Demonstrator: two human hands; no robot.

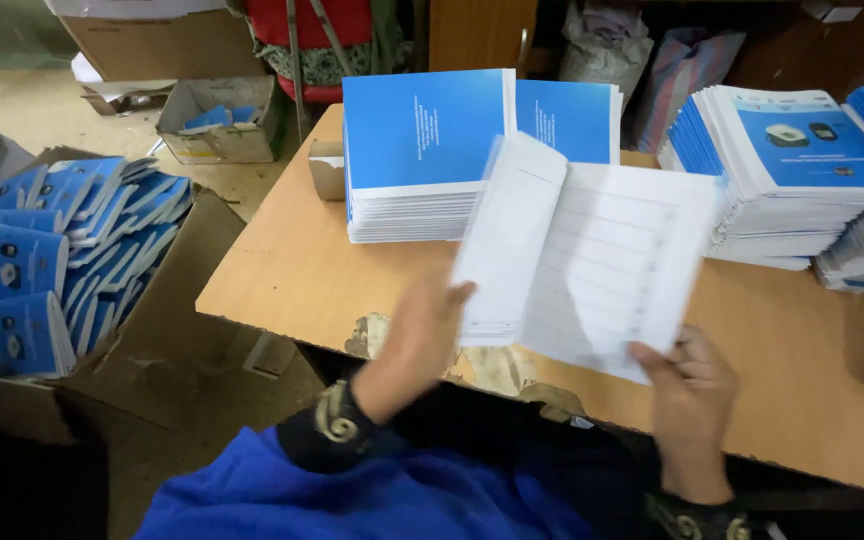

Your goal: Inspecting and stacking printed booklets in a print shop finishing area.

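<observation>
Head view, steeply down, close, blurred

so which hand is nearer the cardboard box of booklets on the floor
Left. The left hand grips the open booklet's left edge, on the side toward the box. The right hand holds the booklet's lower right corner, farther from it.

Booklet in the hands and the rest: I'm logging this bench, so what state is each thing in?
Booklet: open, lined pages showing, held above the table.
Left hand: gripping the booklet's left edge.
Right hand: holding the lower right page corner.
Blue-covered stack: closed, piled neatly.
Right stack: closed, fanned slightly.
Cardboard box: open, full of booklets.
Table: front edge chipped.
</observation>
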